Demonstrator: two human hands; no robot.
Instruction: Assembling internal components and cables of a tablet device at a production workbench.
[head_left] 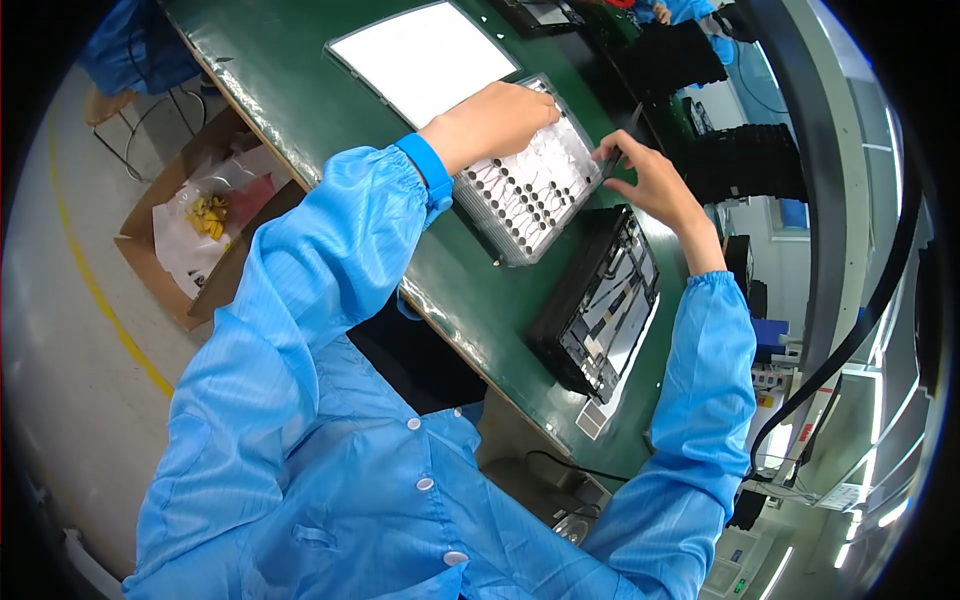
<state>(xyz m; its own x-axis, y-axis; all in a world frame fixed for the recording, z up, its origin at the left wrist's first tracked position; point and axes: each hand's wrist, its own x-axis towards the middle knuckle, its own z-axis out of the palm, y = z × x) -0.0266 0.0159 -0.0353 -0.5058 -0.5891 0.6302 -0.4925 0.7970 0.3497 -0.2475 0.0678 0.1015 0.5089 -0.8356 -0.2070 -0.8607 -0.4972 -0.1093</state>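
My left hand (503,122) reaches over a clear plastic tray (492,232), fingers curled together and tips down at its far part. Whatever those fingertips hold is too small to make out. Rows of small round black parts with thin leads (515,200) lie on the tray's white surface. At the tray's right edge, my right hand (655,185) is closed, thumb and fingers around dark slim tweezers (637,118). Nearer to me, an opened tablet-like device (618,310) with bare inner parts rests on a black block-like stack (562,318).
A white sheet-like panel (425,55) lies on the green table (450,290) beyond the tray. Left of the table, a cardboard box (150,255) on the floor holds plastic bags and yellow scraps. Black ribbed covers (745,165) stand along the right. Another person's blue sleeve (685,10) shows far off.
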